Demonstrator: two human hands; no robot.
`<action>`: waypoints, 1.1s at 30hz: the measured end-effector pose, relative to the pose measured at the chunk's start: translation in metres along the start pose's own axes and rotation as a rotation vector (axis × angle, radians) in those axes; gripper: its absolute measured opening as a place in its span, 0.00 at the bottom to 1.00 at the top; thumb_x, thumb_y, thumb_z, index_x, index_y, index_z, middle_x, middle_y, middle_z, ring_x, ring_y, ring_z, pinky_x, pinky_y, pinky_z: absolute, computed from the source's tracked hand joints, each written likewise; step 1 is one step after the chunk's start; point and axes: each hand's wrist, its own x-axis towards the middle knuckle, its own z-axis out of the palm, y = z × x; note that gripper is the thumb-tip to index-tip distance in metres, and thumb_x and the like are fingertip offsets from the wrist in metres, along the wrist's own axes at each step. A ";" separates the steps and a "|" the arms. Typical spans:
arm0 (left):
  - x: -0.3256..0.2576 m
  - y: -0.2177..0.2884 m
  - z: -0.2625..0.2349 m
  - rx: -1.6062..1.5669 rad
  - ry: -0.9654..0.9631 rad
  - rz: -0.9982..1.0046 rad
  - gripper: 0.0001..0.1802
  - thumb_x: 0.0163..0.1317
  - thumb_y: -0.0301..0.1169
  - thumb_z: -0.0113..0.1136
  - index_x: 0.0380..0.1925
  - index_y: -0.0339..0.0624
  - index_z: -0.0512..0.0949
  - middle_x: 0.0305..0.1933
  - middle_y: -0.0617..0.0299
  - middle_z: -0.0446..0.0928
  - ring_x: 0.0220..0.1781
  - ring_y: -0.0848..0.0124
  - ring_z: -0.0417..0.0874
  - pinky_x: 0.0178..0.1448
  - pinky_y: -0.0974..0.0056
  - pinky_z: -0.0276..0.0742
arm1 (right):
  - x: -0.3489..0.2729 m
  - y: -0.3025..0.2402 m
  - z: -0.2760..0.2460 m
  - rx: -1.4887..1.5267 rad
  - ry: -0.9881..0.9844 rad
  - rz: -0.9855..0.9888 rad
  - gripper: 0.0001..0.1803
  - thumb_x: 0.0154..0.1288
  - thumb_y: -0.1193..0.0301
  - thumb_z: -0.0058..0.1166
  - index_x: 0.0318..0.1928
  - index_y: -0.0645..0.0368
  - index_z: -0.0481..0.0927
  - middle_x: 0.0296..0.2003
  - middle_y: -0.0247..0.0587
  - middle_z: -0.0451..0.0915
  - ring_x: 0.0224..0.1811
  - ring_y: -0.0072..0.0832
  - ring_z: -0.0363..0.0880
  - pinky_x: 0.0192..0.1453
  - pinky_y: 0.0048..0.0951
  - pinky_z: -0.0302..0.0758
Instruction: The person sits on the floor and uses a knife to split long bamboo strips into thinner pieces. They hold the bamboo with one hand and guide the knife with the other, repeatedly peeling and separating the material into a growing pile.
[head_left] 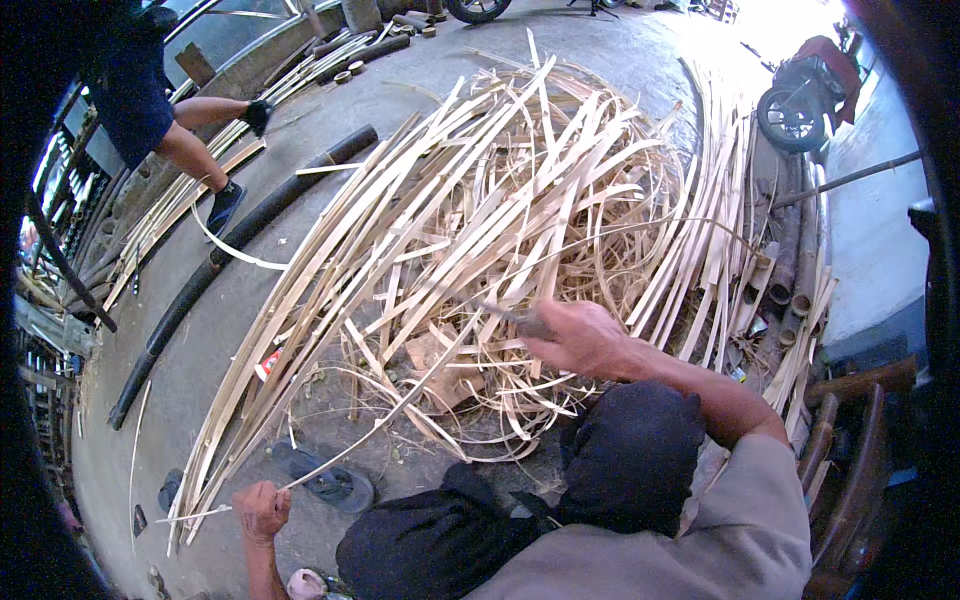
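A thin bamboo strip [385,415] is pinched in the closed left hand [260,510] at its lower-left end. Its long axis is seen running up and to the right, toward the right hand [580,338], which is clenched around a knife [505,315]. The blade is met near the strip's far end, above the bamboo slat pile [520,190].

The left hand [260,510] is closed around one end of a long thin bamboo strip [400,400]. The right hand [580,338] grips a knife [505,316] and its blade lies on the strip. A big pile of bamboo strips [500,220] covers the floor ahead. A dark sandal [325,478] lies near the left hand. Another person's legs [200,140] are far left.
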 end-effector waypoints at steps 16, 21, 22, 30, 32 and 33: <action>-0.009 0.025 0.009 -0.193 0.075 -0.448 0.18 0.75 0.37 0.45 0.27 0.38 0.72 0.23 0.44 0.70 0.27 0.43 0.73 0.31 0.43 0.63 | -0.077 0.062 0.067 0.337 -0.144 0.390 0.23 0.67 0.53 0.55 0.46 0.63 0.78 0.33 0.55 0.83 0.39 0.49 0.84 0.47 0.48 0.78; 0.188 0.117 -0.006 -0.713 0.056 -0.273 0.21 0.76 0.41 0.44 0.44 0.31 0.76 0.30 0.43 0.74 0.34 0.52 0.76 0.41 0.52 0.71 | -0.096 0.037 0.095 0.081 -0.156 0.343 0.25 0.64 0.52 0.60 0.53 0.57 0.80 0.36 0.54 0.84 0.42 0.50 0.85 0.50 0.47 0.78; 0.231 0.139 -0.018 -0.812 -0.085 -0.400 0.21 0.75 0.42 0.45 0.44 0.31 0.76 0.31 0.45 0.75 0.34 0.54 0.77 0.42 0.52 0.71 | -0.097 0.034 0.096 0.124 -0.175 0.423 0.25 0.64 0.52 0.60 0.53 0.56 0.80 0.36 0.54 0.84 0.43 0.50 0.85 0.50 0.47 0.78; 0.508 0.268 -0.078 -1.249 0.155 0.164 0.34 0.76 0.44 0.44 0.69 0.27 0.61 0.70 0.36 0.67 0.73 0.53 0.68 0.76 0.59 0.60 | -0.110 0.055 0.103 0.330 -0.240 0.634 0.22 0.65 0.55 0.59 0.48 0.61 0.78 0.36 0.54 0.84 0.44 0.48 0.84 0.51 0.46 0.77; 0.513 0.266 -0.063 -1.296 0.217 0.178 0.30 0.76 0.44 0.44 0.66 0.32 0.68 0.65 0.41 0.74 0.67 0.56 0.75 0.71 0.60 0.66 | -0.123 0.066 0.112 0.452 -0.125 0.644 0.22 0.64 0.55 0.61 0.46 0.61 0.79 0.34 0.52 0.84 0.42 0.48 0.85 0.50 0.44 0.77; 0.506 0.262 -0.051 -1.197 0.156 0.119 0.28 0.75 0.45 0.45 0.63 0.33 0.72 0.61 0.43 0.77 0.62 0.56 0.78 0.68 0.59 0.68 | -0.130 0.069 0.120 0.545 -0.020 0.692 0.19 0.63 0.56 0.61 0.39 0.62 0.79 0.28 0.47 0.82 0.35 0.41 0.83 0.45 0.40 0.76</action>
